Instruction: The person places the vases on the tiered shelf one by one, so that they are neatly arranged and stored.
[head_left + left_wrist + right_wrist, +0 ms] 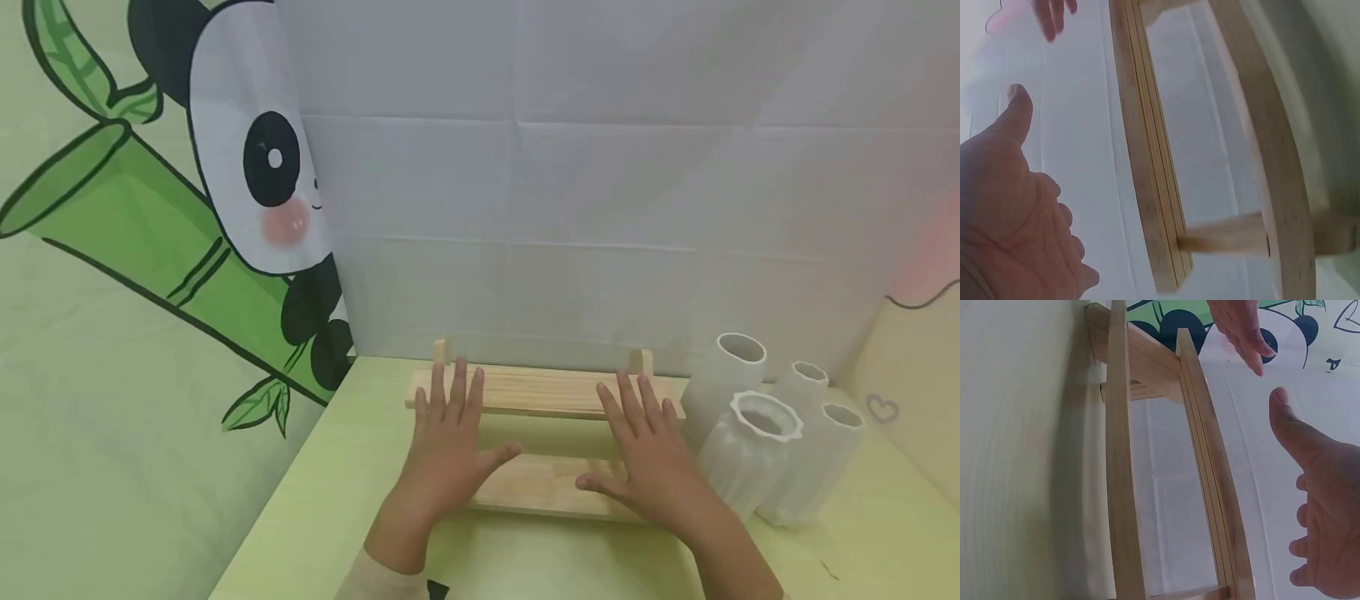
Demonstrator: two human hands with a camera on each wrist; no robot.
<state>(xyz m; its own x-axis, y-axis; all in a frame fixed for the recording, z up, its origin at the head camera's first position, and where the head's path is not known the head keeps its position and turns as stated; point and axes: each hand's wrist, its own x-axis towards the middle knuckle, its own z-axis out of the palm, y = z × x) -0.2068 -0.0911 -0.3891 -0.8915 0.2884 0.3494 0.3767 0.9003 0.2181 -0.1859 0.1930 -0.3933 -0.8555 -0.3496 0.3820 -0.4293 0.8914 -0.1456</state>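
Two hands hang, fingers straight and splayed and holding nothing, just above one two-tier wooden shelf [547, 392], which stands on the table [322, 500] at about 5 o'clock in the head view. The left hand [447, 458] is over the shelf's 9 o'clock side and the right hand [651, 458] over its 3 o'clock side; both wrist views show a gap between hand and wood. The shelf has two boards, the upper one at its 12 o'clock and the lower one [555, 483] at its 6 o'clock, and two rounded tabs [641, 362] rise behind the upper board.

Four white vases stand close together at the shelf's 3 o'clock. Within the cluster, a wide tall vase [716, 383] is at 10 o'clock, a slimmer vase [795, 392] at 1, a straight-sided vase [813, 475] at 4, and a fluted vase [738, 467] with a wavy rim at 7.

One printed panda [232, 192] shows at 10 o'clock in the head view, beside one green bamboo stalk [165, 225]. One heart outline [882, 408] lies toward 4 o'clock. The right wrist view catches a small dark mark [1333, 364] at 1 o'clock; whether it is a letter, I cannot tell.
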